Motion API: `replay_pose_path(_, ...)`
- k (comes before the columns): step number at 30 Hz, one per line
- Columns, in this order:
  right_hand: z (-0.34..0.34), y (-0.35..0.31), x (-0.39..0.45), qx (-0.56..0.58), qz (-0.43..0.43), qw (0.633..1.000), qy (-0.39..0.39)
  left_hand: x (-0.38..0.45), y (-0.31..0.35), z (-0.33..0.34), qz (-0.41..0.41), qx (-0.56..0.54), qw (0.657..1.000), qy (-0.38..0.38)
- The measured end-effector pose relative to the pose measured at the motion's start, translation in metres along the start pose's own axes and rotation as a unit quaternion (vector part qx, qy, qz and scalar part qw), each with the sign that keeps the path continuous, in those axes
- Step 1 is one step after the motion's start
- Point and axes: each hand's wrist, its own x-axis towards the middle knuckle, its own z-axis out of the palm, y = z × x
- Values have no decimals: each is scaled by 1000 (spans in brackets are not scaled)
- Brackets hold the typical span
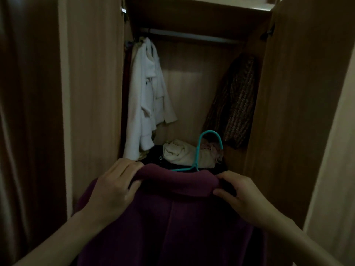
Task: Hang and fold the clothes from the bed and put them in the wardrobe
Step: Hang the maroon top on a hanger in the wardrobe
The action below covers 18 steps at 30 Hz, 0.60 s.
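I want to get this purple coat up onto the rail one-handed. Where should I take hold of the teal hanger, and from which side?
Probably grip the teal hanger at its bare neck, just above the purple coat collar, reaching from the right. The right hand already pinches the collar nearest it. The hook stands upright and exposed above the collar, so holding the neck leaves the curve free to catch the rail.

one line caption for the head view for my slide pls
Both hands, left and right, hold a purple garment on a teal hanger before the open wardrobe.

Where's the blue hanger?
The teal hanger is low in the middle of the head view, its hook sticking up from the purple garment's collar, between the two hands.
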Motion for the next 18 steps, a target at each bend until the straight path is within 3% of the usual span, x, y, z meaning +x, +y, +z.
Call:
replay_pose_path(6,31,1,9,-22,-25,994,104,-2,-5,-8,30,32,999,-14)
replay_pose_path(10,44,15,28,-20,-50,982,180,7,-9,-2,6,57,998,-22)
replay_pose_path(18,69,91,78,-84,-45,962,258,37,-18,53,20,98,994,-32)
